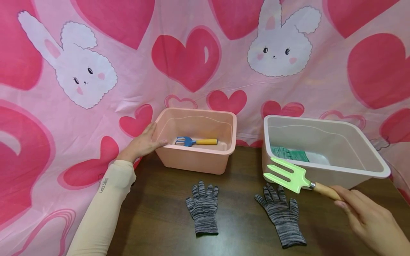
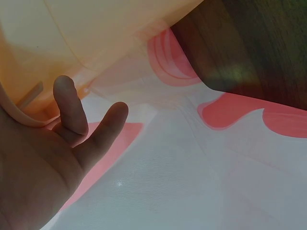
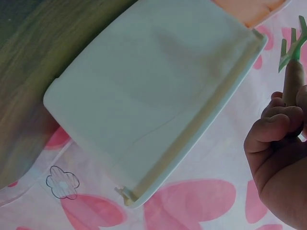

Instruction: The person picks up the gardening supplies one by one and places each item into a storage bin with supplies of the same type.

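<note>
My right hand (image 1: 368, 213) grips the wooden handle of a light green garden hand fork (image 1: 289, 174), held up in front of the grey bin (image 1: 346, 172), tines pointing left. In the right wrist view the fingers curl round the handle (image 3: 293, 81). My left hand (image 1: 142, 144) holds the left front corner of the pink bin (image 1: 195, 160), its thumb over the rim. The left wrist view shows two fingers loosely bent outside the wall. Inside the pink bin lies a blue hand rake (image 1: 185, 141) with a yellow handle. A green knit glove (image 1: 289, 154) lies in the grey bin.
Two grey striped gloves lie flat on the dark wooden table (image 1: 160, 220): one glove (image 1: 205, 209) before the pink bin, the other glove (image 1: 283, 217) before the grey bin. A pink cloth (image 1: 192, 21) with hearts and rabbits hangs behind the bins.
</note>
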Demonstrator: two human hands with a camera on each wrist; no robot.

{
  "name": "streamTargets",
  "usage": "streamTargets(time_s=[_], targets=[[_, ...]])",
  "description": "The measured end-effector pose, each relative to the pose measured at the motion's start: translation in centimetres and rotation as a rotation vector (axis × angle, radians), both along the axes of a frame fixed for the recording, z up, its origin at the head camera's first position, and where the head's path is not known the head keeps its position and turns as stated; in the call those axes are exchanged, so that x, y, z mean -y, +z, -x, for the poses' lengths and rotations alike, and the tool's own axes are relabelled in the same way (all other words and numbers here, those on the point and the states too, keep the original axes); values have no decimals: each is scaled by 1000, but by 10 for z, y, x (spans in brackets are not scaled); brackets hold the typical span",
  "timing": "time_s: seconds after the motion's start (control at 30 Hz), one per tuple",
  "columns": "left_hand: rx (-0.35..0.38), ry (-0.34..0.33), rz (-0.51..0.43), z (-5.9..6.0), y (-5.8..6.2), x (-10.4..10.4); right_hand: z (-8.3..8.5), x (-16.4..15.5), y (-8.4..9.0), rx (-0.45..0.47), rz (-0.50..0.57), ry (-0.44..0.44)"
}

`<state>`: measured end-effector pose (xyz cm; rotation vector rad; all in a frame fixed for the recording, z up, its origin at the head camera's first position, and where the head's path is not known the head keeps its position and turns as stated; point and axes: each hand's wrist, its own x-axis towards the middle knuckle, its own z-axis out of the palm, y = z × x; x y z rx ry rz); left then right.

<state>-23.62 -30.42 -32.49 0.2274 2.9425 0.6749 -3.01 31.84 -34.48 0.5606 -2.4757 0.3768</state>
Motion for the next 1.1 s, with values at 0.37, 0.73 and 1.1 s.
streamTargets(time_s=[0.37, 0.73, 1.1], targets=[[6, 6, 7, 1, 1, -1, 12, 9, 5, -21, 4, 28], [-5, 1, 17, 2, -1, 1, 24, 13, 13, -49, -8, 53], [-2, 2, 10, 1, 0, 0, 33, 21, 16, -23, -3, 30]])
